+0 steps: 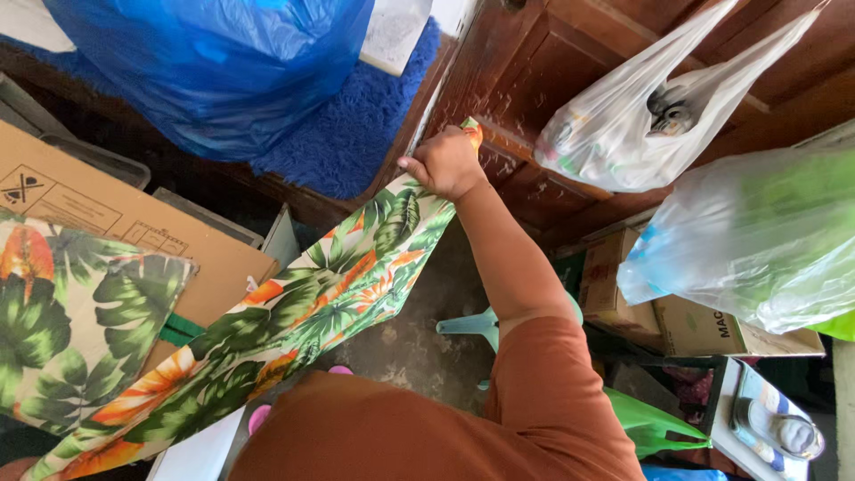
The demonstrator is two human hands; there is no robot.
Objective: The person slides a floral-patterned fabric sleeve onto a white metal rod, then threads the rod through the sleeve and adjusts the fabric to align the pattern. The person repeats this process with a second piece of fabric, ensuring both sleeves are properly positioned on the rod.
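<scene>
The right hand (443,165) is clenched on the far end of the leaf-print cloth (303,312), stretched against the wooden door (552,80); a firm pull seems best. The left hand is out of view.

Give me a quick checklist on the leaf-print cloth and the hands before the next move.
1. Right hand gripping the cloth's corner: ok, fist closed on it.
2. Leaf-print cloth stretched out, not bunched: ok.
3. Left hand on the far end: cannot tell, out of view.
4. Cloth clear of the wooden door: not ok, the held corner is right at it.
5. Hanging white plastic bag apart from the right hand: ok.
</scene>
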